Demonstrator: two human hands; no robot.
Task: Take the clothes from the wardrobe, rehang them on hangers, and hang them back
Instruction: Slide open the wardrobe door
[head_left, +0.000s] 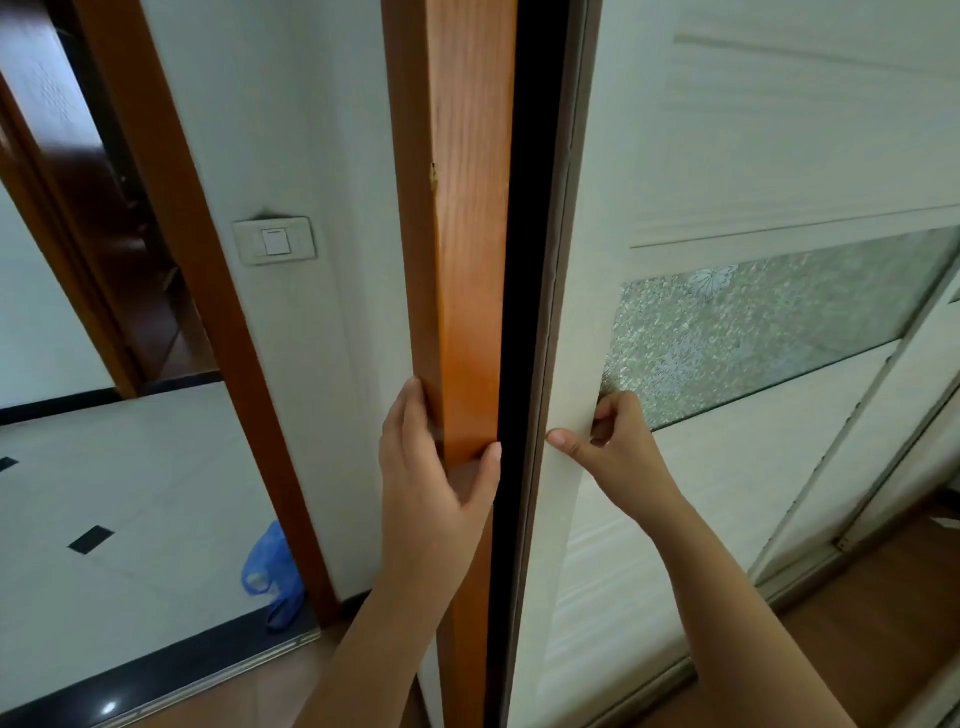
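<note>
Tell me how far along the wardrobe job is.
Barely started. Nothing looks done: no clothes or hangers are in view. In hand: the left hand grips the wooden frame while the right hand pinches the sliding door, with only a narrow dark gap open. Left: opening it, then taking out, rehanging and returning the clothes.

The pale tiled floor (130, 467) bore a crumpled blue plastic bag (272, 571) just beside the wooden door frame (254, 415).
</note>
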